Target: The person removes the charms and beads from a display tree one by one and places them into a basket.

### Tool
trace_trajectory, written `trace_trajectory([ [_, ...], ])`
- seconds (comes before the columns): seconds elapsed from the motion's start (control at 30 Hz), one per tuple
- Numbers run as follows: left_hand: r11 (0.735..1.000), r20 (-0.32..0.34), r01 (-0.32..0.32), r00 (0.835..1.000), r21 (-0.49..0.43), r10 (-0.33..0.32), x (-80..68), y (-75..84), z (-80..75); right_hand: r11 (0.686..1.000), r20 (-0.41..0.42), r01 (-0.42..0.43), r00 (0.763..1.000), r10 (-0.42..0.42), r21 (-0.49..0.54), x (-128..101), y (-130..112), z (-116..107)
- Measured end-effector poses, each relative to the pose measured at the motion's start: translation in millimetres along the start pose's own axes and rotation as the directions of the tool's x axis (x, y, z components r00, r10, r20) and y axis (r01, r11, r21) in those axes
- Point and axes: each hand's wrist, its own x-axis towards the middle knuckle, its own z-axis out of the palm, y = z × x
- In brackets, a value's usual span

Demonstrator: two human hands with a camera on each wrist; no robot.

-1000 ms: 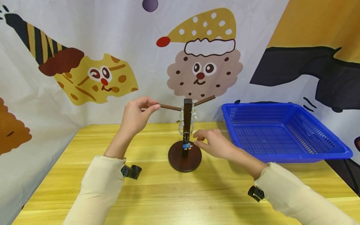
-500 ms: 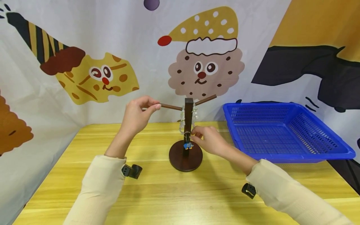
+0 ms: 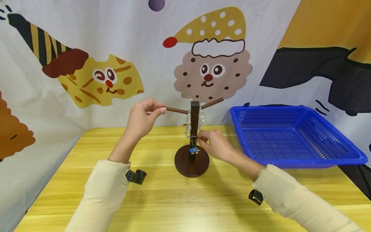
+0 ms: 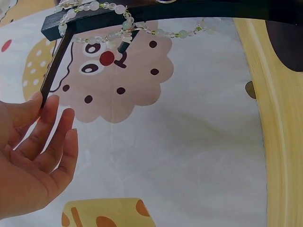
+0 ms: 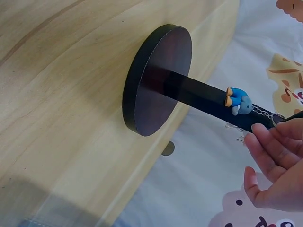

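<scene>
A dark wooden jewelry stand (image 3: 195, 120) with a round base (image 3: 200, 166) is upright on the table. My left hand (image 3: 141, 119) pinches the outer end of its left peg (image 3: 176, 110) between thumb and fingers. A string of pale, clear beads (image 4: 94, 5) is draped over the pegs beside the post. Lower down hangs a keychain with a blue and grey animal charm (image 5: 241, 103) on a short chain. My right hand (image 3: 217, 145) pinches it by its ring, close against the post; the fingers partly hide the ring in the right wrist view.
A blue plastic basket (image 3: 292, 141) sits right of the stand on the yellow wooden table (image 3: 162, 199). Behind hangs a white cloth (image 3: 156, 74) printed with cartoon food. The stand's right peg (image 3: 213, 103) angles up toward the back.
My right hand has moved left and in to the post, and its fingertips have come onto the keychain's ring. The left hand stays on the peg.
</scene>
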Motion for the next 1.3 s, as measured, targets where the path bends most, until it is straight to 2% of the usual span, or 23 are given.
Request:
trace_trajectory([
  [0.27, 1.0, 0.002, 0.0, 1.0, -0.01, 0.0, -0.1, 0.3, -0.2, 0.999, 0.007, 0.04, 0.999, -0.04, 0.03, -3.0, -3.7, -4.7],
  [0.57, 1.0, -0.012, -0.03, 0.999, 0.0, 0.03, -0.4, 0.0, 0.3, 0.994, 0.035, 0.073, 0.997, -0.076, 0.084, -10.0, -10.3, -12.9],
  [1.0, 1.0, 0.007, -0.018, 1.0, -0.006, 0.018, -0.4, -1.2, -0.6, 0.984, 0.073, 0.12, 0.989, -0.13, 0.133, -18.6, -18.8, -21.2],
  [1.3, 1.0, 0.009, -0.015, 1.0, -0.005, 0.015, -0.5, -0.2, -1.2, 0.981, 0.081, 0.148, 0.984, -0.159, 0.127, -23.7, -26.4, -27.7],
])
